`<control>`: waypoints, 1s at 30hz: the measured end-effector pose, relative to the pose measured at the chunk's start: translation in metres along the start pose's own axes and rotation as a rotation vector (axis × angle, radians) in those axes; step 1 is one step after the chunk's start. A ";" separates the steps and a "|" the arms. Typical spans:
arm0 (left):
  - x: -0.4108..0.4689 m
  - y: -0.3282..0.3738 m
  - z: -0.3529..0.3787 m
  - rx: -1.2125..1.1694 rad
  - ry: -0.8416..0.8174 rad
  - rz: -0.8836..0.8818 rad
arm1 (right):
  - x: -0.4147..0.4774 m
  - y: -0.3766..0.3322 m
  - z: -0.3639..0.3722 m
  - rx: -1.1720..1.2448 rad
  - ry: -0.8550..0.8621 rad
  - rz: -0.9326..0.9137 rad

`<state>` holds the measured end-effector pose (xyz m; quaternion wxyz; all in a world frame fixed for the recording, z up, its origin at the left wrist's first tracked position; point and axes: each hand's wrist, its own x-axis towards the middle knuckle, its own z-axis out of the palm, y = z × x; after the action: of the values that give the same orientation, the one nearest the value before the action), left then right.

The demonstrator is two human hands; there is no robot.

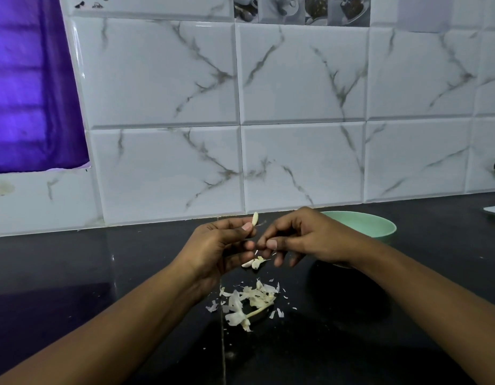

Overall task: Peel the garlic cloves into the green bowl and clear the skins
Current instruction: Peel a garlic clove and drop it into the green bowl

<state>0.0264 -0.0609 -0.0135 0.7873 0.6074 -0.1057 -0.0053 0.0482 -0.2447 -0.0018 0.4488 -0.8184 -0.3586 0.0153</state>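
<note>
Worktop (pixel 101 287): black and glossy, with a thin seam running from the near edge toward the wall.
Skins (pixel 249 301): a loose heap of pale, papery pieces with a stalk in it, on the worktop between the two forearms; small flakes are scattered round it.
Loose cloves (pixel 253 263): two pale cloves lying on the worktop just beyond the skins, under the hands and partly hidden by the left fingers.
Left hand (pixel 221 245): raised above the worktop, fingers curled, thumb and fingertips pinching the lower end of a clove.
Clove (pixel 255 218): pale and upright, sticking up out of the left hand's pinch; a thin wisp of skin trails from it toward the right hand.
Right hand (pixel 301 237): just beside the left hand, fingers curled, thumb pressed to the forefinger tip close under the clove; whether a bit of skin sits in that pinch cannot be told.
Bowl (pixel 374 223): green, standing on the worktop behind the right hand, which hides its left part; its inside is out of sight.
Wall (pixel 296 107): white tiles with grey veins, rising from the back of the worktop.
Curtain (pixel 32 93): purple, at the far left.
</note>
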 end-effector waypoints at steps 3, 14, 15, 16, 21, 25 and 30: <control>0.001 -0.001 -0.001 0.007 0.011 -0.007 | 0.000 0.000 -0.001 -0.012 0.056 0.013; 0.000 -0.007 0.001 0.176 -0.030 0.005 | 0.002 0.000 0.002 0.029 0.256 -0.135; 0.000 -0.007 0.001 0.181 -0.034 0.010 | 0.002 0.000 0.002 0.037 0.274 -0.141; 0.000 -0.007 0.001 0.187 -0.036 0.019 | 0.003 0.000 0.002 0.054 0.284 -0.143; 0.001 -0.008 0.003 0.227 -0.032 0.142 | 0.005 0.001 0.004 0.278 0.290 -0.052; 0.000 -0.010 0.003 0.257 -0.051 0.190 | 0.004 0.000 0.005 0.542 0.207 0.078; -0.001 -0.008 0.004 0.235 -0.022 0.142 | 0.004 0.000 0.004 0.566 0.179 0.056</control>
<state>0.0256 -0.0663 -0.0201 0.7078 0.6864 -0.1572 0.0563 0.0499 -0.2394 -0.0032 0.6883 -0.6685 -0.2765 0.0546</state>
